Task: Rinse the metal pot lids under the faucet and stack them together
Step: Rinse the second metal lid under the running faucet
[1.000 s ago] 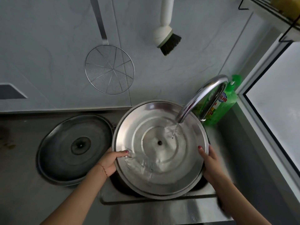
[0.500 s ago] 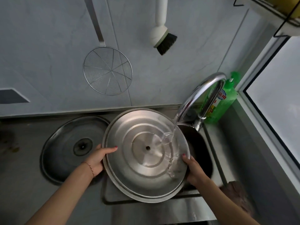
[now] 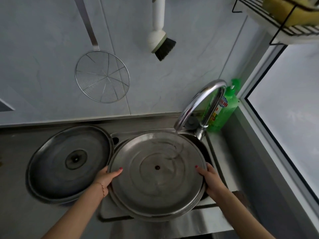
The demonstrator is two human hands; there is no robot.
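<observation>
I hold a large round metal lid (image 3: 155,176), underside up, over the sink (image 3: 214,152). My left hand (image 3: 106,178) grips its left rim, thumb on the inside. My right hand (image 3: 209,177) grips its right rim. Water from the curved chrome faucet (image 3: 195,104) falls onto the far right part of the lid. A second metal lid (image 3: 69,163), also underside up, lies on the steel counter to the left, its rim close to the held lid.
A green dish soap bottle (image 3: 224,109) stands behind the faucet by the window. A wire skimmer (image 3: 102,76) and a white brush (image 3: 161,40) hang on the tiled wall. A wire rack (image 3: 284,18) sits at the top right.
The lid has tilted back to nearly level and shifted so the stream now hits its far right edge instead of near its middle. Both hands keep their grip on the rim.
</observation>
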